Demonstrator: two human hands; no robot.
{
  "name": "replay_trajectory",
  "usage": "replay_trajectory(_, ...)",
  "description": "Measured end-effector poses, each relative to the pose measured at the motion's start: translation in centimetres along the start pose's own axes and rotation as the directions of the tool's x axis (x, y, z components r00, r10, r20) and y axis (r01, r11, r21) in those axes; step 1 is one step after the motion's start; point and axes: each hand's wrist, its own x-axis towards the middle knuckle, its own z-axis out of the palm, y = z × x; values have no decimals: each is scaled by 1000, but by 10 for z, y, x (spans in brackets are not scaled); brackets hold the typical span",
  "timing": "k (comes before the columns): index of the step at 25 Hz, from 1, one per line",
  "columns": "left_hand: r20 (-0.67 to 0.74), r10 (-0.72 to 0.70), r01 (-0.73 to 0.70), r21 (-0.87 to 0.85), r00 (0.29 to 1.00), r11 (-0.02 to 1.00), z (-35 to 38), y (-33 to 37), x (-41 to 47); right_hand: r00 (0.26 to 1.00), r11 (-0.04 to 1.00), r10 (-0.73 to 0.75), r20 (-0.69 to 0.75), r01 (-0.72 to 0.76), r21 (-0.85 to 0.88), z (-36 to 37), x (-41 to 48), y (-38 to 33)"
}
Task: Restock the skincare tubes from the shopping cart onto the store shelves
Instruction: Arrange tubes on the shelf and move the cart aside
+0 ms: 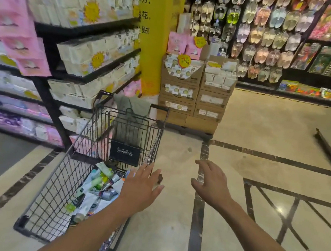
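The skincare tubes (98, 187) lie in a loose heap at the bottom of the wire shopping cart (53, 185), just left of the left hand (140, 189). This hand is over the cart's right rim, fingers straight and slightly spread, holding nothing. The right hand (211, 184) is beside it over the floor (260, 134), fingers relaxed and apart. The store shelves (90, 57) stand close on the cart's left. Ahead of both hands, stacked cardboard cartons (195, 100) narrow the way beside a yellow pillar (154, 43).

Left hand (141, 185) flat over cart (57, 191), skincare tubes (98, 181) inside, right hand (211, 184) spread beside
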Motion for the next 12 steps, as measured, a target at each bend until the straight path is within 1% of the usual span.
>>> replay_trajectory(3, 56, -126, 127, -9, 990, 992, 6, -21, 21, 994, 996, -82, 65, 84, -13, 19, 61, 2)
replay_trajectory(5, 34, -182, 182, 9, 983, 983, 12, -38, 35, 984, 989, -144, 107, 145, 1, 34, 98, -8)
replay_trajectory(6, 19, -209, 210, -15, 978, 978, 14, -48, 41, 977, 984, -178, 116, 179, 8, 42, 115, -15)
replay_trajectory(8, 30, -290, 292, -67, 957, 954, 17, -71, 53, 958, 969, -248, 145, 247, 26, 60, 151, -35)
replay_trajectory(12, 36, -380, 381, -51, 924, 923, 21, -130, 80, 911, 934, -356, 207, 351, 59, 104, 215, -86)
